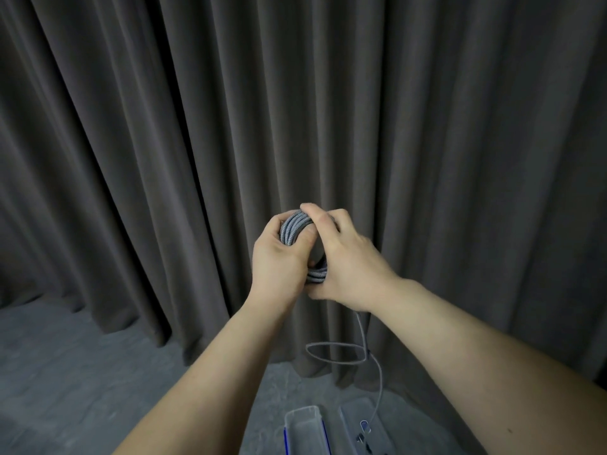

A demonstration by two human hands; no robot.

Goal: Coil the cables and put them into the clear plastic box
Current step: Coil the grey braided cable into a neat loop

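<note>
The grey braided cable [297, 229] is mostly wound, held chest-high before the curtain [460, 142]. The left hand [279, 257] grips the coil, fingers curled round it; the right hand [345, 257] pinches the latest turn. A loose tail [379, 382] hangs toward the clear plastic box [302, 428] on the floor [82, 372] and needs winding next, I'd say.

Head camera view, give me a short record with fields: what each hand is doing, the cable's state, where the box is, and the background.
left hand: left hand grips the grey braided cable coil from the left side
right hand: right hand holds the coil, its fingers curled over the top
cable state: partly coiled; loose grey cable tail hangs down in a loop
box: clear plastic box open on the grey floor below the hands
lid: clear lid lies right of the box; the tail's end rests on it
background: dark pleated curtain
</note>
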